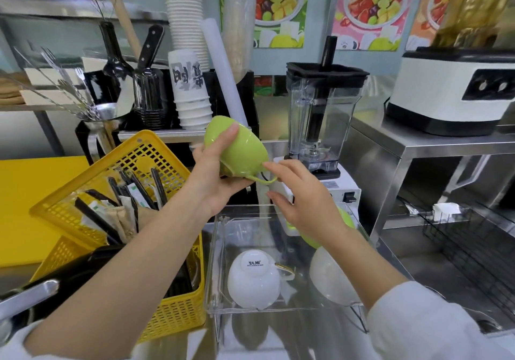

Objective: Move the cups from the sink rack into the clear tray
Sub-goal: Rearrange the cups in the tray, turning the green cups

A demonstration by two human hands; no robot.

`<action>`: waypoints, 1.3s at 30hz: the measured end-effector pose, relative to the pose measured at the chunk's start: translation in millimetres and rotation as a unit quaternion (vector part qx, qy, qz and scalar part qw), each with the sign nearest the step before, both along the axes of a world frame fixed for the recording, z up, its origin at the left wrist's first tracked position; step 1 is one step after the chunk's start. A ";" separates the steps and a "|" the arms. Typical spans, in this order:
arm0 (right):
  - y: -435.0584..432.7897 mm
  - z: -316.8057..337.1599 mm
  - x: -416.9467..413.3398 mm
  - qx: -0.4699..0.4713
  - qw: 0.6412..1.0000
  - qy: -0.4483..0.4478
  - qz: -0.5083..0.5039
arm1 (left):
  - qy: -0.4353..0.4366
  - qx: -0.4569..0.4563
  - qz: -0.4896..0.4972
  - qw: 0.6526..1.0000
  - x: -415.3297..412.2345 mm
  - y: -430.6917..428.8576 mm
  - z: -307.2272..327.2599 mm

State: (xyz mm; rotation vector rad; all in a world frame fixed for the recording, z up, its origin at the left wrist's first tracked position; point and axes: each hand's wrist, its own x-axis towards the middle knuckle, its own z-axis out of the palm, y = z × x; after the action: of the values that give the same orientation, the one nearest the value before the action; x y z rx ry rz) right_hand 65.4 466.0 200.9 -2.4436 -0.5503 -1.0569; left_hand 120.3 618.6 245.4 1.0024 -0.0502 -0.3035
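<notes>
My left hand [214, 178] grips a green cup [239, 147] upside down, held in the air above the far end of the clear tray [220, 251]. My right hand [303, 200] is beside it, fingers spread, with a fingertip touching the cup near its thin handle [264, 180]. Inside the tray a white cup [253, 278] stands upside down at the near left and a second white cup [328, 278] lies at the near right. Another green cup [347, 217] is mostly hidden behind my right hand. The black wire sink rack [457, 237] is on the right.
A yellow basket [133, 161] with packets and black utensils leans to the left of the tray. A blender [320, 114] stands just behind the tray. A white machine [451, 92] sits on a steel shelf at the right. Stacked paper cups [189, 94] and utensil holders line the back.
</notes>
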 end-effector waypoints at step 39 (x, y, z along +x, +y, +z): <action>-24.6 -45.2 37.6 -0.287 0.916 0.257 -0.112 | -0.330 0.750 -0.009 0.573 3.7 21.4 -89.4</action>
State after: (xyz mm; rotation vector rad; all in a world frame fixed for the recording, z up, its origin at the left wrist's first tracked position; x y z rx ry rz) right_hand 103.0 441.3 155.7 -3.2004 -0.4471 -0.2889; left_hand 123.9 640.0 156.0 2.8245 -0.5663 0.1418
